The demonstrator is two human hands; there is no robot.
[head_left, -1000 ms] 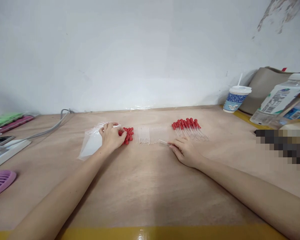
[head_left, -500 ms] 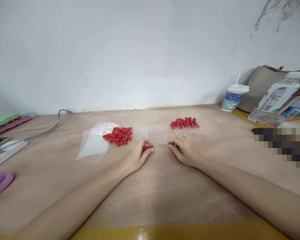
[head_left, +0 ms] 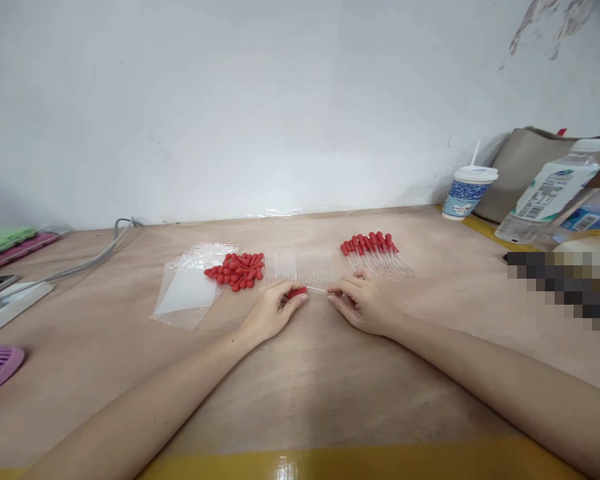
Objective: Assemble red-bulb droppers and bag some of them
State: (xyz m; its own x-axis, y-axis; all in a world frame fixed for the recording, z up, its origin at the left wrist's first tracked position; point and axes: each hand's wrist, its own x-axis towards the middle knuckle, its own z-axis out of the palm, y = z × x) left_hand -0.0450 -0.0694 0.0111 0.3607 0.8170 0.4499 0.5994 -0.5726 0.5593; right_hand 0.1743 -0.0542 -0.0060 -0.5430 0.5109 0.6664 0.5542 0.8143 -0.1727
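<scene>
Between thumb and fingers, my left hand [head_left: 275,308] pinches a red rubber dropper bulb [head_left: 297,292], its open end facing right. My right hand [head_left: 357,300] grips a thin clear dropper tube [head_left: 317,289], whose left end meets the mouth of the bulb; how far it sits inside I cannot tell. Just beyond my hands lie rows of loose clear tubes [head_left: 300,265]. To their left is a pile of red bulbs [head_left: 237,271]. Past my right hand, several droppers with red bulbs fitted [head_left: 371,244] lie side by side.
Clear plastic bags [head_left: 185,293] lie left of the bulb pile. A grey cable [head_left: 97,255] and a purple slatted object [head_left: 0,367] are at the left. A lidded cup [head_left: 469,193], a plastic bottle [head_left: 553,193] and a grey bag [head_left: 505,163] stand at the back right.
My right hand has moved slightly left, bringing the tube's end from a gap to the bulb's mouth. My left hand stays nearly in place with the bulb.
</scene>
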